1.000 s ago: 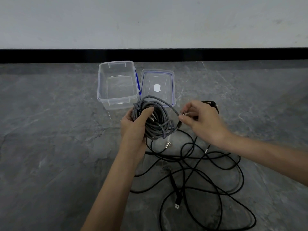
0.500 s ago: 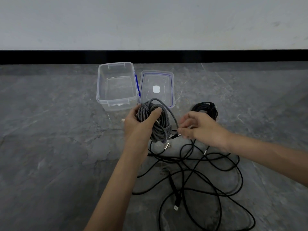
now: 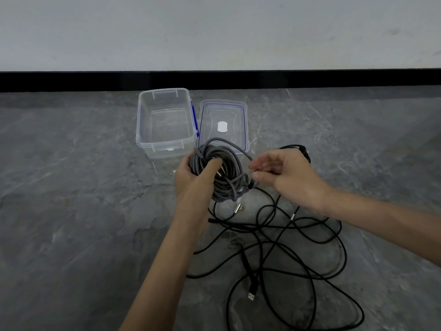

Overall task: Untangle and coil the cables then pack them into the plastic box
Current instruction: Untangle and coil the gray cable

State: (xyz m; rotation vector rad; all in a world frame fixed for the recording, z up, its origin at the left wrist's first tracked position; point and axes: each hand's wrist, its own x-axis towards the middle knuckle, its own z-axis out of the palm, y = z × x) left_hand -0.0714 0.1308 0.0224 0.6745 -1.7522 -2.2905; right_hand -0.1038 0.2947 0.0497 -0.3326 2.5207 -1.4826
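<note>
My left hand (image 3: 193, 177) grips a coiled grey braided cable (image 3: 226, 170) held above the floor, thumb through the coil. My right hand (image 3: 286, 175) pinches the loose end of that grey cable just right of the coil. Below both hands a black cable (image 3: 298, 249) sprawls in tangled loops on the floor, its USB plug (image 3: 251, 296) lying near the front. A second black coil (image 3: 299, 149) shows partly behind my right hand. The clear plastic box (image 3: 145, 130) stands open and holds nothing, behind my left hand.
The box's clear lid (image 3: 244, 120) with blue seal lies flat right of the box. A small metal connector (image 3: 238, 208) lies on the grey stone floor (image 3: 71, 211) under the coil. A black skirting strip and pale wall (image 3: 214, 32) close the far side.
My right hand has risen from beside the coil's lower edge, drawing the grey cable's end up and round the coil. My left hand has kept its hold on the coil.
</note>
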